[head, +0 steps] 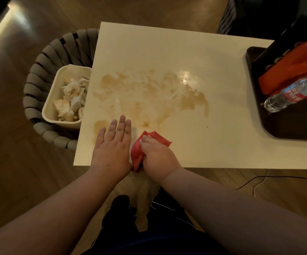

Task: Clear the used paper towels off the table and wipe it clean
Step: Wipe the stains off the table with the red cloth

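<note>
Two bare hands rest at the near edge of the pale desk [167, 52]; the left hand [112, 148] lies flat, palm down, its fingers [120, 126] straight and close together, holding nothing; the right hand [158, 155] is just beside it, its fingers [145, 138] curled tight around a bunched red cloth [139, 151] pressed onto the desk, one corner of the cloth spreading out past the knuckles. Brown smeared stains [149, 89] cover the middle of the desk, reaching from beside the left hand to well right of centre, with a wet glare among them. The used paper towels [71, 96], crumpled and stained, lie in a cream bin [48, 107] just off the desk's left edge; the bin sits inside a grey woven basket [38, 70] on the wooden floor. On the right end of the desk stands a dark tray [287, 129] carrying a clear water bottle [292, 92] lying on its side and an orange-red object [287, 70] whose kind I cannot tell.
</note>
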Demonstrator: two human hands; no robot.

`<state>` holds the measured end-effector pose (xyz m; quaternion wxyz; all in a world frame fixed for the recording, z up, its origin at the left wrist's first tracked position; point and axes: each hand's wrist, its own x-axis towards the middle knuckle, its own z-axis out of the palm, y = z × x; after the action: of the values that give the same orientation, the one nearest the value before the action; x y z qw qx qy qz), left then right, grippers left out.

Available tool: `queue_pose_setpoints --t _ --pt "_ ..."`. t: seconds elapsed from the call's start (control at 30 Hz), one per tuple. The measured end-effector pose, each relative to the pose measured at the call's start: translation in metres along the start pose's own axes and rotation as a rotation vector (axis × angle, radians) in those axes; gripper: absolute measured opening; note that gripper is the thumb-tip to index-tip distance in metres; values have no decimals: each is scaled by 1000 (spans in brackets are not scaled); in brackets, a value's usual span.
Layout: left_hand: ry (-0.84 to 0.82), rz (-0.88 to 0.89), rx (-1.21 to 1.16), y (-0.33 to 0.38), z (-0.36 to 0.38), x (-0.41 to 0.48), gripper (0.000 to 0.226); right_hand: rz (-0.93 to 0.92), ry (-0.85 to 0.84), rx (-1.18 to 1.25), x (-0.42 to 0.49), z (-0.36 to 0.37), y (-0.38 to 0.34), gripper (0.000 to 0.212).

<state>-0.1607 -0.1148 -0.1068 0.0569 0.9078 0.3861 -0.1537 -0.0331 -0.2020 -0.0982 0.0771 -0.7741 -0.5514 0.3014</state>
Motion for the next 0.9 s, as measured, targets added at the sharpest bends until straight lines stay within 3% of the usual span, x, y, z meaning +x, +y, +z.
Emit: queue_pose_setpoints --t 0.27,0.7,0.9 --pt "-11 -51 -31 -2 -1 -3 138 25 44 -41 29 -8 -8 63" --pt "-34 -26 -26 -3 -1 -8 131 169 -95 -168 -18 -28 28 66" --pt "-3 18 3 -4 -2 -1 102 -4 -152 -178 -12 0 -17 62"
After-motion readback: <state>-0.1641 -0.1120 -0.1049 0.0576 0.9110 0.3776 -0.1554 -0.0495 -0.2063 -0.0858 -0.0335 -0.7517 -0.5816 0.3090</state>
